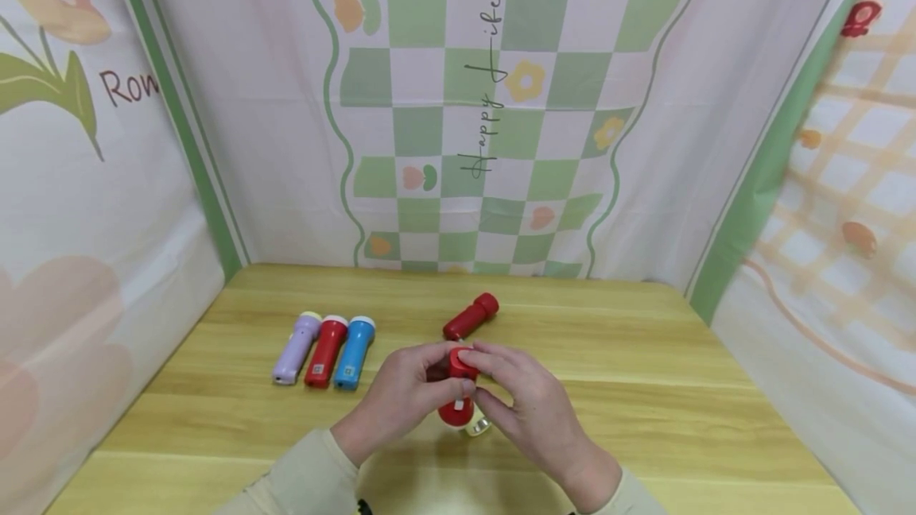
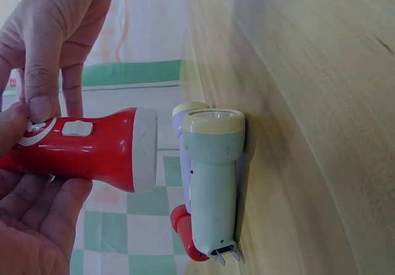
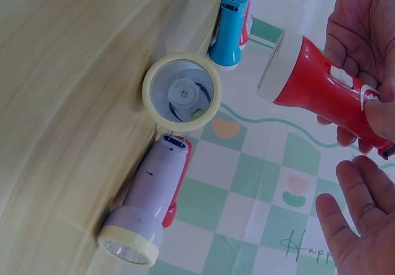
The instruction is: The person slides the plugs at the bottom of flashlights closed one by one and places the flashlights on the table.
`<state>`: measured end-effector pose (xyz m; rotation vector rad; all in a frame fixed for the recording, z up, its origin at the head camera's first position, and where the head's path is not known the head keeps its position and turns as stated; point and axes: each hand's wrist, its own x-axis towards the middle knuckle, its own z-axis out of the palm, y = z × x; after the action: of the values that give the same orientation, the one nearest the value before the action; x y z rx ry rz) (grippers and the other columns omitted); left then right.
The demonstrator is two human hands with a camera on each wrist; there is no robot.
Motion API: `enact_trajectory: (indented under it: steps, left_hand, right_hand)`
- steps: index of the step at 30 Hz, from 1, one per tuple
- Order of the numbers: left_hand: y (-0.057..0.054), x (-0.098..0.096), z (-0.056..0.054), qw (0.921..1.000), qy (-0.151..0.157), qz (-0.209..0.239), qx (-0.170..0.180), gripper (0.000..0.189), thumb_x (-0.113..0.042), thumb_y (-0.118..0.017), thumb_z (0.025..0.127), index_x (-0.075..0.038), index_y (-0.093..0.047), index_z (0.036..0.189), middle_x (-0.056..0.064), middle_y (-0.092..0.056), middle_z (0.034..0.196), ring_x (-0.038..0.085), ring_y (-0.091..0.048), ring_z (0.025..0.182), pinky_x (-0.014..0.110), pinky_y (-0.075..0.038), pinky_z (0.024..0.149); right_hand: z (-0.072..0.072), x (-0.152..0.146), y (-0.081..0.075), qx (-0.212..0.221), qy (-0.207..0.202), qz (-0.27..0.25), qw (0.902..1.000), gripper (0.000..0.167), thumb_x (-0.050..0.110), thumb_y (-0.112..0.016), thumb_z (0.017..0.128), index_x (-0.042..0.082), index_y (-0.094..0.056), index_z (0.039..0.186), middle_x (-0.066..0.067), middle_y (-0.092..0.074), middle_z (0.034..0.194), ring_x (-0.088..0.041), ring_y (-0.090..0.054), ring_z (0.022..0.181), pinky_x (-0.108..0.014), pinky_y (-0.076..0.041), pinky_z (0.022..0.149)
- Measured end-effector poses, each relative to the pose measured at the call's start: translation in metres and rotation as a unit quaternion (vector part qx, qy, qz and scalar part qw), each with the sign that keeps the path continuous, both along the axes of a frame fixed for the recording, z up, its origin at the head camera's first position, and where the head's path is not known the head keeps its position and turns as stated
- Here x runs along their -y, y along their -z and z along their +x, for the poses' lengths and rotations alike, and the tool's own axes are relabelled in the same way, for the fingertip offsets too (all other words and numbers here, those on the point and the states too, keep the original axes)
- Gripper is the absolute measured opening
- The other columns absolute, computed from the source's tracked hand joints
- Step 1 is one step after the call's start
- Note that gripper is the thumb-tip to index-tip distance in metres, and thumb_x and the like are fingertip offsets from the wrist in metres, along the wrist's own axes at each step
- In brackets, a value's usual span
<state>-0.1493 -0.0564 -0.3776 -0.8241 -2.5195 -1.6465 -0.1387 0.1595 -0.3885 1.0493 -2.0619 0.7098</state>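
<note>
My left hand point(image 1: 404, 388) grips a red flashlight point(image 2: 105, 145) with a white head and white switch, raised over the table. The flashlight's head points down and its tail up. My right hand point(image 1: 529, 400) is at the tail, fingers extended, one fingertip on the end. In the right wrist view, several right fingers point(image 3: 355, 204) are spread apart from it. Under the hands lie a pale green flashlight point(image 2: 213, 188) with metal prongs out and a lilac flashlight point(image 3: 154, 176), also with prongs showing. The head view mostly hides both. A dark red flashlight point(image 1: 470, 318) lies just beyond my hands.
To the left, a lilac flashlight point(image 1: 296, 348), a red flashlight point(image 1: 326, 352) and a blue flashlight point(image 1: 355, 352) lie side by side on the wooden table point(image 1: 644, 388). A patterned curtain point(image 1: 472, 102) hangs behind the table's far edge, with more cloth at both sides.
</note>
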Motion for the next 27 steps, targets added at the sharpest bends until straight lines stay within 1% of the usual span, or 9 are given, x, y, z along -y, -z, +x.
enact_trajectory:
  steps: [7,14,22,27]
  left_hand:
    - [-0.0001,0.0002,0.0005,1.0,0.0,-0.009,0.004,0.034,-0.033,-0.076,0.097,-0.024,-0.072,0.13,-0.012,-0.076,0.106,0.006,-0.07,0.09,0.023,-0.059,0.08]
    - [0.0002,-0.0002,0.0002,0.9999,0.0,-0.012,0.001,0.034,-0.032,-0.077,0.096,-0.024,-0.072,0.129,-0.013,-0.076,0.105,0.006,-0.07,0.09,0.023,-0.059,0.08]
    - [0.0001,-0.0002,0.0009,0.9999,0.002,-0.014,0.007,0.034,-0.032,-0.077,0.096,-0.025,-0.072,0.129,-0.013,-0.076,0.106,0.006,-0.07,0.09,0.023,-0.059,0.081]
    - [-0.0003,-0.0003,0.0007,0.9998,0.004,-0.015,0.011,0.034,-0.034,-0.076,0.097,-0.026,-0.072,0.129,-0.013,-0.076,0.107,0.006,-0.07,0.091,0.023,-0.059,0.081]
  right_hand:
    - [0.0001,0.0004,-0.0005,-0.002,-0.003,0.0,1.0,0.034,0.032,-0.062,0.105,0.017,-0.069,0.135,-0.011,-0.071,0.131,-0.027,-0.07,0.114,-0.03,-0.058,0.095]
    - [0.0004,0.0001,-0.0004,-0.005,0.0,0.006,1.0,0.034,0.033,-0.061,0.106,0.018,-0.069,0.136,-0.009,-0.07,0.133,-0.027,-0.07,0.115,-0.032,-0.059,0.094]
    - [0.0011,-0.0005,-0.0007,0.0,0.0,0.018,0.9998,0.034,0.029,-0.065,0.105,0.018,-0.068,0.137,-0.012,-0.069,0.133,-0.027,-0.069,0.116,-0.034,-0.06,0.093]
    - [0.0013,-0.0007,-0.001,-0.004,0.002,0.018,0.9998,0.034,0.03,-0.063,0.106,0.018,-0.067,0.138,-0.012,-0.069,0.133,-0.027,-0.07,0.115,-0.035,-0.06,0.092]
